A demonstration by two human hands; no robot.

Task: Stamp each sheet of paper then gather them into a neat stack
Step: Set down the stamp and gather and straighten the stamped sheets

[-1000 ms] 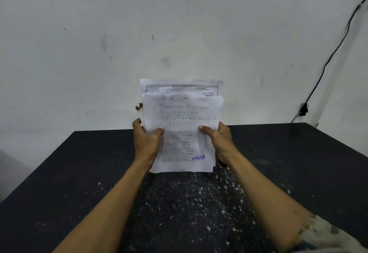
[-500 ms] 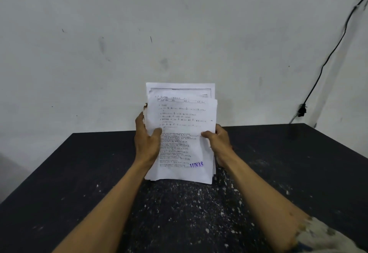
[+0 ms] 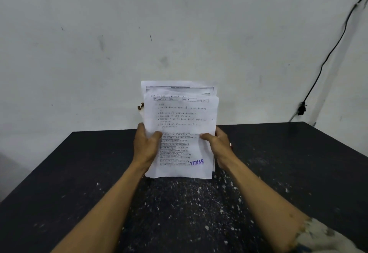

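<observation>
Above black table (image 3: 288,163), upright paper stack (image 3: 180,125) in 2-hand grip.

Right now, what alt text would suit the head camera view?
Two hands, left hand and right hand, hold a sheaf of printed papers upright on a paint-flecked black table. The front sheet bears a purple stamp.

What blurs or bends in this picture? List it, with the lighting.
Head view: light dim and even, no glare; the sheets show soft, unreadable print, only the purple stamp stands out; the cable smears at top right; the table edges splay from wide-angle distortion.
</observation>
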